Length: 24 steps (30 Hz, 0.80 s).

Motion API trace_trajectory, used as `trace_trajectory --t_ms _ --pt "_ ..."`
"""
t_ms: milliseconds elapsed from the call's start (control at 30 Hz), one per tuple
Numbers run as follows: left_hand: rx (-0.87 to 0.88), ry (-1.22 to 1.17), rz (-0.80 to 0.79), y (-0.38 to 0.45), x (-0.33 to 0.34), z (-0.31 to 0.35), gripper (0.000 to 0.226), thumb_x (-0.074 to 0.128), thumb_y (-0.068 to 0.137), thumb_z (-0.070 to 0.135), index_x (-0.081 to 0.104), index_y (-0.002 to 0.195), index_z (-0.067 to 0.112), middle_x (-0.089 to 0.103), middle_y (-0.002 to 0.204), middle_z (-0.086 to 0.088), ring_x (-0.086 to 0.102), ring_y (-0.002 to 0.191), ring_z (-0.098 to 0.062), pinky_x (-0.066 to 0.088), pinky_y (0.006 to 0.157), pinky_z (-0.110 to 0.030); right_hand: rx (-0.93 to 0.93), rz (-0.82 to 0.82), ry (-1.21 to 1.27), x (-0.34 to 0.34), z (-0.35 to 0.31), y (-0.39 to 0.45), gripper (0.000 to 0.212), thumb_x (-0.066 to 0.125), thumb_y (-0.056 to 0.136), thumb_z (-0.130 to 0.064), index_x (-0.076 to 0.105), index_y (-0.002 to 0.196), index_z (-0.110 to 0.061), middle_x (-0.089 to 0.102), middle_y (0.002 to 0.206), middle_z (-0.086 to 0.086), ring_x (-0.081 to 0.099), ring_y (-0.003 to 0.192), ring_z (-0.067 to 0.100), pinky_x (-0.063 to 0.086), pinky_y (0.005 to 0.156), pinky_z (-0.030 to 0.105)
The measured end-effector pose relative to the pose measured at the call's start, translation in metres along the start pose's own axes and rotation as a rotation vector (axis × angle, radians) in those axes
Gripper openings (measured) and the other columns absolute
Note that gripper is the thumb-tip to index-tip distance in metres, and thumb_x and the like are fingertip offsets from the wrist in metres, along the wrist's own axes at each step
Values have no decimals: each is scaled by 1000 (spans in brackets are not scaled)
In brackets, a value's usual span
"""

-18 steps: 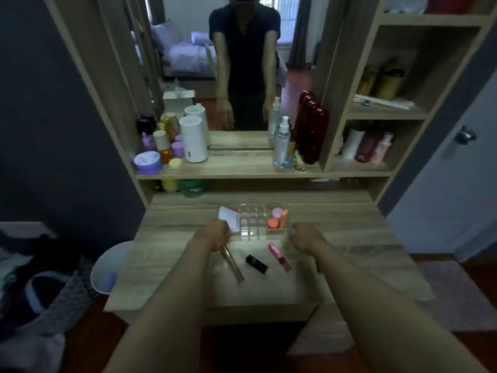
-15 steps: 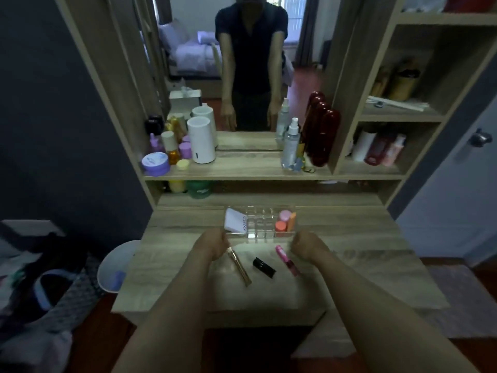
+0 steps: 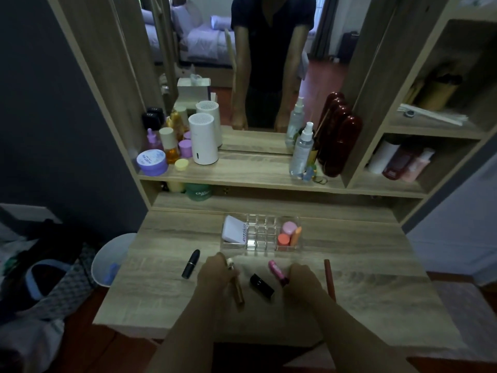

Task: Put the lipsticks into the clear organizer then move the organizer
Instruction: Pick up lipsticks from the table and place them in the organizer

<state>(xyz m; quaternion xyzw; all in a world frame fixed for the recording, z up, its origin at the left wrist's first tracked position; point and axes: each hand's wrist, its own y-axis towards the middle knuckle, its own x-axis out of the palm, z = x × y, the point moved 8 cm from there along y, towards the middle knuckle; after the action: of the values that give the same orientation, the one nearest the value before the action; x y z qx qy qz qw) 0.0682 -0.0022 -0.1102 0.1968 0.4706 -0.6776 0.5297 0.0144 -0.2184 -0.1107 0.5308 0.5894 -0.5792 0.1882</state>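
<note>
Head view shows the clear organizer [image 3: 262, 236] near the back edge of the desk [image 3: 166, 286], approx. in the middle. Its small centre cells look empty. A white compact [image 3: 233, 230] fills the left compartment, and a pink jar [image 3: 289, 228], a coral cap [image 3: 283, 239] and an orange tube [image 3: 295, 236] sit in the right one, so no lipstick is inside yet.

All the lipsticks lie on the desk in front of the organizer: a black lipstick [image 3: 191, 263] toward the left side, a gold tube [image 3: 236, 282], a short black lipstick [image 3: 261, 285], a pink lipstick [image 3: 278, 271], and a thin brown pencil [image 3: 329, 279] toward the right. The task is at its start; all must go in, then the organizer must be moved.

The left hand [image 3: 215, 273] is curled around the upper part of the gold tube, probably grasping it, but the tube's lower end seems to rest on the desk. The right hand [image 3: 302, 278] touches the base of the pink lipstick; the fingers are hidden under the hand, so I cannot tell if they are closed on it.

The light is dim, the organizer walls are hard to make out, and both forearms are cut off at the bottom.
</note>
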Motion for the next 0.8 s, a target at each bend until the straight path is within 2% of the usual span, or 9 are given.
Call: trace_trajectory --t_ms 200,267,300,367,400,467,567,667,800 --pt "22 73 -72 0 2 19 32 64 80 32 66 93 3 68 96 -12 66 92 -27 55 82 -36 -40 -124 -17 -14 -5 6 39 65 85 -24 58 116 -2 65 119 15 65 97 22 46 70 20" --pt "91 23 -184 1 2 31 22 67 77 25 60 62 12 63 68 -4 64 74 -23 54 70 -31 -95 -144 54 -33 -16 8 55 68 84 -28 51 127 1 64 122 17 65 85 19 48 65 15" --pt "135 3 -220 3 -2 39 31 68 77 20 53 50 17 56 57 0 59 65 -19 50 61 -27 -126 -152 59 -45 -23 9 60 71 82 -31 49 128 2 64 121 18 64 85 21 49 65 15" --pt "212 -41 -203 6 -20 56 39 67 78 14 48 44 18 51 51 2 51 51 -12 40 51 -19 -157 -190 24 -70 -39 10 43 72 81 -32 59 105 1 69 102 20 66 76 25 48 50 15" --pt "247 -86 -180 8 -32 67 35 66 79 12 52 47 17 53 53 0 49 48 -9 39 50 -18 -152 -191 37 -82 -44 12 28 71 82 -27 61 91 -2 70 90 18 66 66 23 47 42 14" --pt "295 -201 -140 11 -57 89 28 64 82 6 57 56 15 57 59 0 53 49 -6 45 51 -18 -176 -113 66 -110 -60 16 15 67 86 -16 67 82 -1 70 77 14 66 62 23 54 50 24" --pt "352 -367 -7 20 -93 115 27 63 81 0 55 61 16 52 59 2 51 53 -6 45 58 -23 -241 142 104 -151 -80 24 16 65 86 -9 74 96 1 74 98 16 70 92 27 58 82 34" --pt "413 -378 204 25 -121 131 4 68 77 0 66 77 4 54 60 1 47 58 -10 39 57 -15 -243 280 73 -167 -90 29 18 66 83 -10 70 101 -4 70 109 18 65 104 33 52 84 35" --pt "436 -356 290 35 -122 135 13 68 76 0 69 89 -2 62 73 -5 53 66 -12 40 50 -3 -255 325 29 -161 -96 38 16 63 86 -9 64 102 -5 67 110 18 62 104 35 52 83 39"
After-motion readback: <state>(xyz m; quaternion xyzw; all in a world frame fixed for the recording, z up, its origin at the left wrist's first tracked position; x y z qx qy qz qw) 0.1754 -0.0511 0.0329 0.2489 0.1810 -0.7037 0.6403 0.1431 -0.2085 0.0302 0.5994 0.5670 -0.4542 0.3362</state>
